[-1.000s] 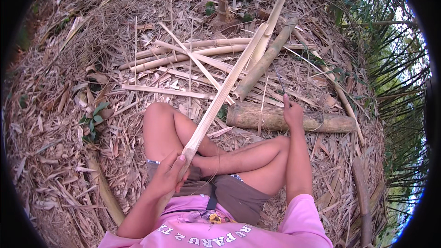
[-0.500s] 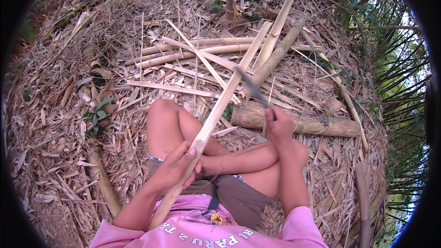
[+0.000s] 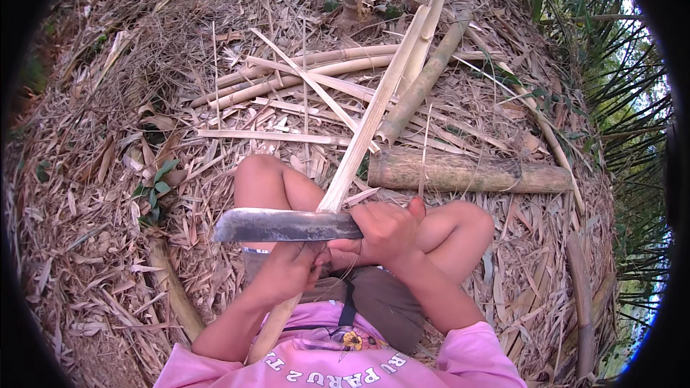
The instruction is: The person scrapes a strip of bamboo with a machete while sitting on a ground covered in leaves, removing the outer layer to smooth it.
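Note:
My left hand (image 3: 287,271) is closed around the lower part of a long, pale split bamboo strip (image 3: 370,118). The strip slants from against my shirt, between my bent legs, up to the far right, over other bamboo pieces. My right hand (image 3: 388,233) grips a machete (image 3: 287,225); its handle is hidden in my fingers. The broad dark blade lies sideways across the strip, just above my left hand, with its tip pointing left. Its blade hides part of the strip and the upper edge of my left hand.
Beyond my knees lie a thick bamboo log (image 3: 474,172), a thinner bamboo pole (image 3: 428,79), a split bamboo half (image 3: 433,14), curved poles (image 3: 302,79) and several thin strips. A brown pole (image 3: 579,302) lies at my right. Dry leaves cover the ground; bamboo stems stand at far right.
My right hand has brought the machete from far along the strip back toward me, turning the blade crosswise just above my left hand. The strip's far end has shifted slightly farther away.

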A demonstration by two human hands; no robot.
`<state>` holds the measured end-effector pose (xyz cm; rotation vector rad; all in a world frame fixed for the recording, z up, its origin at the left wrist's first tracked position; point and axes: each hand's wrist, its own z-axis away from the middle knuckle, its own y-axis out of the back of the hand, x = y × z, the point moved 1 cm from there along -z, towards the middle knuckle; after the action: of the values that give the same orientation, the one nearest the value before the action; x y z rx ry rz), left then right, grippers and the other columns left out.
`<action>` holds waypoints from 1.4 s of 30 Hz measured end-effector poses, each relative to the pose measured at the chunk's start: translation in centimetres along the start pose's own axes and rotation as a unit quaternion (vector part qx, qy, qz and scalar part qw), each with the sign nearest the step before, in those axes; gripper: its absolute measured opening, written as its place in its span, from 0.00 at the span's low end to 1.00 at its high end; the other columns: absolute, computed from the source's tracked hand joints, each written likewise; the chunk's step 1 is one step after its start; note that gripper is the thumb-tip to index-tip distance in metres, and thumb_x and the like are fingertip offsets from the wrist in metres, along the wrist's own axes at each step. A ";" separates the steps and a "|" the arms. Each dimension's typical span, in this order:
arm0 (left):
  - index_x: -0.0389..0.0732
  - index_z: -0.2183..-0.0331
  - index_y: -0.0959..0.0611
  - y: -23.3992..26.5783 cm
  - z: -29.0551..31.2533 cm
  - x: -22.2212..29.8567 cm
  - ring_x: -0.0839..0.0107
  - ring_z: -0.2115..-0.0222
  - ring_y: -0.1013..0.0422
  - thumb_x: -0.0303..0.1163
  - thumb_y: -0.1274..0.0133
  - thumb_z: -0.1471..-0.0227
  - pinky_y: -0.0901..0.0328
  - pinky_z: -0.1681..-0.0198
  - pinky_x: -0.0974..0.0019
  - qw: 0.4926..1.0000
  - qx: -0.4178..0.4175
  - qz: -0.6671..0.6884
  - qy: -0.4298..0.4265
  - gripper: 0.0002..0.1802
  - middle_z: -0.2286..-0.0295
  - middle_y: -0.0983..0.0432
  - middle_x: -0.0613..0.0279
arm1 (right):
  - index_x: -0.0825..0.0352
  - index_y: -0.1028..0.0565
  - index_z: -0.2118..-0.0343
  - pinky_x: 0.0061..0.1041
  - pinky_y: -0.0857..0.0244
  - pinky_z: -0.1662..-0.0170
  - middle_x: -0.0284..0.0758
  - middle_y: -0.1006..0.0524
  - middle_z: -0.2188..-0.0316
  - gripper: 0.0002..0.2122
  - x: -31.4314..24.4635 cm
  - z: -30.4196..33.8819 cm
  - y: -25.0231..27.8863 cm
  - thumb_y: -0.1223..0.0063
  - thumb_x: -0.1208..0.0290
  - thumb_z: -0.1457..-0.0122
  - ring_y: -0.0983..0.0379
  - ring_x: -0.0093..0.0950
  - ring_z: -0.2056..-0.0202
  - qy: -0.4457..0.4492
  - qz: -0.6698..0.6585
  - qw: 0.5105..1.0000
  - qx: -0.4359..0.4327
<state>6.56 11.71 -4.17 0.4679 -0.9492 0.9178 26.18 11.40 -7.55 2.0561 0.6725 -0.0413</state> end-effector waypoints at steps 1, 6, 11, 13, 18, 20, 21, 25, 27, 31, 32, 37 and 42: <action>0.40 0.72 0.30 -0.3 0.0 -0.2 0.81 0.88 0.44 0.41 0.62 0.32 0.48 0.85 0.73 1.000 0.007 -0.015 -0.016 0.19 0.87 0.40 0.69 | 0.64 0.30 0.82 0.29 0.37 0.81 0.33 0.32 0.87 0.30 0.5 0.2 -0.2 0.49 0.34 0.48 0.31 0.31 0.86 0.011 0.010 1.000 -0.001; 0.38 0.69 0.29 -0.3 0.2 -0.7 0.82 0.88 0.44 0.40 0.62 0.32 0.49 0.86 0.74 1.000 0.005 -0.008 -0.015 0.18 0.84 0.38 0.69 | 0.63 0.30 0.82 0.30 0.38 0.81 0.32 0.33 0.87 0.31 1.0 0.1 0.2 0.50 0.32 0.50 0.32 0.31 0.86 0.027 0.042 0.999 -0.019; 0.38 0.62 0.28 -0.5 0.4 0.5 0.84 0.88 0.44 0.39 0.62 0.32 0.49 0.86 0.76 0.995 0.012 0.098 0.025 0.15 0.80 0.38 0.70 | 0.62 0.31 0.82 0.32 0.38 0.81 0.33 0.34 0.87 0.31 3.7 0.0 0.5 0.51 0.31 0.51 0.31 0.31 0.85 0.027 0.102 0.993 -0.045; 0.38 0.62 0.28 -0.5 0.2 0.6 0.84 0.88 0.44 0.40 0.62 0.32 0.48 0.86 0.76 0.997 0.002 0.079 0.011 0.15 0.80 0.37 0.70 | 0.62 0.32 0.81 0.32 0.38 0.81 0.33 0.34 0.86 0.31 4.1 -0.1 0.7 0.50 0.31 0.52 0.31 0.31 0.84 0.035 0.105 0.993 -0.046; 0.39 0.61 0.29 -0.1 0.9 0.5 0.84 0.89 0.45 0.40 0.62 0.32 0.48 0.87 0.75 0.991 -0.017 0.119 0.051 0.14 0.80 0.37 0.71 | 0.62 0.31 0.80 0.32 0.35 0.79 0.34 0.31 0.86 0.30 7.2 0.3 2.4 0.48 0.33 0.52 0.29 0.33 0.84 0.019 0.138 0.983 -0.123; 0.39 0.61 0.29 0.2 0.9 0.5 0.84 0.89 0.45 0.40 0.62 0.32 0.49 0.88 0.75 0.986 -0.035 0.146 0.073 0.14 0.80 0.38 0.71 | 0.63 0.30 0.79 0.33 0.33 0.79 0.35 0.30 0.86 0.29 7.0 0.4 2.9 0.48 0.34 0.50 0.28 0.35 0.84 0.011 0.125 0.982 -0.141; 0.39 0.61 0.29 0.3 0.8 0.6 0.84 0.89 0.45 0.40 0.62 0.32 0.49 0.88 0.75 0.988 -0.022 0.135 0.067 0.14 0.80 0.38 0.71 | 0.63 0.30 0.78 0.34 0.32 0.79 0.36 0.29 0.85 0.28 6.5 0.6 2.6 0.48 0.35 0.49 0.28 0.36 0.83 -0.018 0.112 0.985 -0.131; 0.39 0.61 0.29 1.0 -0.3 0.0 0.84 0.90 0.47 0.40 0.62 0.32 0.50 0.89 0.75 0.989 -0.002 0.129 0.074 0.14 0.80 0.38 0.70 | 0.66 0.28 0.77 0.41 0.32 0.77 0.44 0.26 0.85 0.26 3.3 1.7 0.8 0.50 0.41 0.42 0.26 0.44 0.82 -0.150 0.027 0.975 -0.163; 0.39 0.61 0.29 1.3 -0.5 0.0 0.84 0.90 0.47 0.40 0.62 0.32 0.50 0.89 0.75 0.987 0.001 0.142 0.076 0.14 0.80 0.39 0.70 | 0.68 0.28 0.76 0.42 0.32 0.77 0.46 0.25 0.84 0.26 2.5 1.7 0.4 0.51 0.43 0.40 0.26 0.45 0.81 -0.205 -0.030 0.953 -0.223; 0.39 0.61 0.29 1.7 -0.4 0.9 0.83 0.89 0.47 0.41 0.61 0.32 0.50 0.88 0.75 0.985 -0.007 0.165 0.049 0.15 0.80 0.39 0.70 | 0.68 0.25 0.76 0.44 0.32 0.79 0.47 0.25 0.85 0.28 3.7 0.2 0.4 0.56 0.42 0.38 0.26 0.47 0.82 -0.225 -0.180 0.931 -0.224; 0.40 0.61 0.28 1.8 -0.7 1.1 0.83 0.88 0.47 0.42 0.60 0.33 0.50 0.88 0.75 0.984 -0.015 0.172 0.037 0.15 0.79 0.38 0.71 | 0.68 0.26 0.77 0.43 0.33 0.79 0.47 0.25 0.85 0.28 3.8 0.2 0.4 0.55 0.41 0.38 0.26 0.46 0.82 -0.227 -0.163 0.938 -0.206; 0.39 0.59 0.29 0.7 -1.3 1.3 0.83 0.88 0.47 0.41 0.61 0.32 0.50 0.88 0.75 0.980 -0.037 0.179 0.073 0.14 0.79 0.39 0.70 | 0.64 0.29 0.79 0.37 0.33 0.80 0.41 0.28 0.86 0.27 1.2 -0.7 1.1 0.50 0.39 0.43 0.26 0.39 0.83 -0.077 0.002 0.991 -0.114; 0.40 0.58 0.29 -1.1 -1.1 1.5 0.84 0.88 0.47 0.41 0.61 0.32 0.50 0.86 0.75 0.986 -0.056 0.145 0.060 0.14 0.78 0.39 0.71 | 0.63 0.31 0.80 0.33 0.34 0.80 0.35 0.30 0.85 0.28 4.3 -1.6 0.0 0.50 0.36 0.46 0.28 0.34 0.83 -0.024 0.088 0.994 -0.067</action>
<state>8.38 12.58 -3.38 0.1787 -0.9682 1.1354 29.45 14.60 -7.92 1.9696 0.4495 0.0539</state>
